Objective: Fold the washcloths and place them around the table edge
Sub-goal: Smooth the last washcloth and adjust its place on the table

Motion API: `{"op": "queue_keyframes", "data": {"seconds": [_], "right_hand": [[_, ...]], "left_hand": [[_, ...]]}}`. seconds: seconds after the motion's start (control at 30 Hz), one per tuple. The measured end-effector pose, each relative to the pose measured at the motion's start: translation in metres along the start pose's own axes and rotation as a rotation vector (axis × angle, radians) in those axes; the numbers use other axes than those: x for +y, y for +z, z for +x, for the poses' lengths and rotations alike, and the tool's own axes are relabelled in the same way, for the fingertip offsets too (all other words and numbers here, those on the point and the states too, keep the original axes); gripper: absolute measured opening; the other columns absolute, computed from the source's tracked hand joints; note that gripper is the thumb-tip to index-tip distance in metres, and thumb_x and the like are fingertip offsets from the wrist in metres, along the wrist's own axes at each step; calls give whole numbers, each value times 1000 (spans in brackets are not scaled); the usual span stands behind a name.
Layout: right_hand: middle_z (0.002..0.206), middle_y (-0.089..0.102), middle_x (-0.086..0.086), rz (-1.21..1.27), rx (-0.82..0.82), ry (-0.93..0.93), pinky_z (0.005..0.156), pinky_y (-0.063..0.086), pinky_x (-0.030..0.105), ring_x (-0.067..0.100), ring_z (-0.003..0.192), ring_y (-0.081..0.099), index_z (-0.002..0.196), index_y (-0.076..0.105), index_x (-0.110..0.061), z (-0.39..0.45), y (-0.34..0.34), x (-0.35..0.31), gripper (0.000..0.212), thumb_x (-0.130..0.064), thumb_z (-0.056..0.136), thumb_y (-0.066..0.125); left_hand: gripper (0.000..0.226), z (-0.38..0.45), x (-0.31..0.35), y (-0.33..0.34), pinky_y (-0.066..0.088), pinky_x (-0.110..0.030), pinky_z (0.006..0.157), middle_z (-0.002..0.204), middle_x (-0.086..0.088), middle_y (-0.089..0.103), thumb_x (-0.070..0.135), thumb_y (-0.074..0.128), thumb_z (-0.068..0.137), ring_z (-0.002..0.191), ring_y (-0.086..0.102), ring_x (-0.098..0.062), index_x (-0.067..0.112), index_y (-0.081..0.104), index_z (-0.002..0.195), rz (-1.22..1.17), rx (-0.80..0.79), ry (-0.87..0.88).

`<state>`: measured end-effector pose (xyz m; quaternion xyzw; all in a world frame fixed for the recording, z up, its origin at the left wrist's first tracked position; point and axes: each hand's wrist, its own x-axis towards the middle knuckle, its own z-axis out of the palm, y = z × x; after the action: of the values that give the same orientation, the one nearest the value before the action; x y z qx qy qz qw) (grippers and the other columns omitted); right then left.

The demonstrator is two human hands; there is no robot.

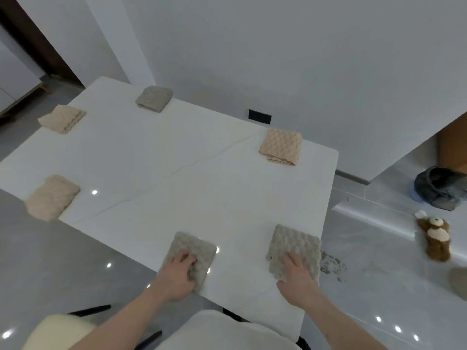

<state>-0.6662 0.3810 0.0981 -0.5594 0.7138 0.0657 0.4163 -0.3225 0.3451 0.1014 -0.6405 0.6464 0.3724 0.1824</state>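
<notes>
Task looks nearly done, by my reading. Six folded washcloths sit around the white desk [177, 152], all near its edges, none left unfolded that I can see.

Far end: grey washcloth [154, 98] by the far edge, beige washcloth [62, 118] at the far left corner, overhanging a little. Right edge: a beige one, the right beige washcloth [281, 146], near the far right corner. Left edge: left beige washcloth [52, 197], partly over the edge.

Near edge: two grey ones under my hands. Near-left grey washcloth [191, 256] — my left hand [178, 275] rests on it, fingers [188, 258] bent and pressing into the pile; looks like a grip on its near side. Near-right grey washcloth [293, 248], at the near right corner — my right hand [298, 277] lies on it, the fingers spread and fairly flat, pressing rather than grasping.

What is left, as I judge it: square these last two against the edge and let go.

Desk: glossy white top with a faint grey vein, ceiling lights reflected. Room: plain pale walls, shiny pale floor, a dark wall socket [259, 116] behind the desk. Right of the desk, on the floor: a dark bowl-shaped pet bed [439, 189], a brown plush toy [436, 238], some crumbly debris [332, 265]. A cream chair seat [58, 330] at bottom left.
</notes>
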Motion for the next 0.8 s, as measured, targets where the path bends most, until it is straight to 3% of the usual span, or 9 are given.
{"op": "queue_keyframes", "data": {"seconds": [0.1, 0.23, 0.4, 0.5, 0.63, 0.8], "right_hand": [[166, 2, -2, 9, 13, -10, 115, 34, 35, 23, 151, 17, 157, 21, -22, -8, 0, -7, 70, -22, 94, 53], [166, 11, 1, 84, 85, -62, 116, 29, 33, 22, 152, 17, 156, 27, -21, -19, -7, -24, 68, -22, 94, 55], [164, 18, -4, 189, 142, -164, 104, 31, 21, 17, 147, 27, 151, 35, -29, -40, -5, -45, 65, -23, 91, 59], [163, 20, -5, 209, 162, -226, 105, 27, 19, 14, 147, 26, 150, 37, -30, -52, 10, -55, 62, -24, 92, 60], [163, 17, -6, 236, 113, -258, 109, 22, 18, 11, 148, 23, 151, 35, -29, -75, 35, -69, 62, -24, 94, 59], [162, 14, -12, 223, 103, -278, 104, 28, 16, 6, 141, 32, 151, 34, -31, -97, 56, -87, 62, -25, 93, 57]], "left_hand": [[82, -9, 6, -2, 28, -39, 120, 163, 4, 23, 55, 39, 72, 147, 30, -26, 34, 34, 152, 4, 32, 9], [66, -30, 28, -13, 26, -34, 120, 163, 1, 27, 46, 49, 83, 149, 29, -24, 29, 45, 146, -75, 155, 76], [59, -69, 24, -4, 27, -33, 120, 163, 2, 26, 41, 59, 89, 147, 32, -23, 29, 47, 146, -176, 292, 121], [54, -90, 12, 9, 34, -31, 116, 162, 6, 26, 37, 63, 91, 146, 31, -21, 32, 49, 143, -209, 347, 158], [56, -116, -8, 23, 42, -31, 110, 161, 8, 25, 33, 63, 87, 146, 29, -14, 32, 51, 141, -267, 358, 173], [60, -123, -34, 25, 40, -27, 107, 156, 10, 28, 30, 58, 79, 136, 39, -17, 34, 52, 139, -263, 277, 139]]}}
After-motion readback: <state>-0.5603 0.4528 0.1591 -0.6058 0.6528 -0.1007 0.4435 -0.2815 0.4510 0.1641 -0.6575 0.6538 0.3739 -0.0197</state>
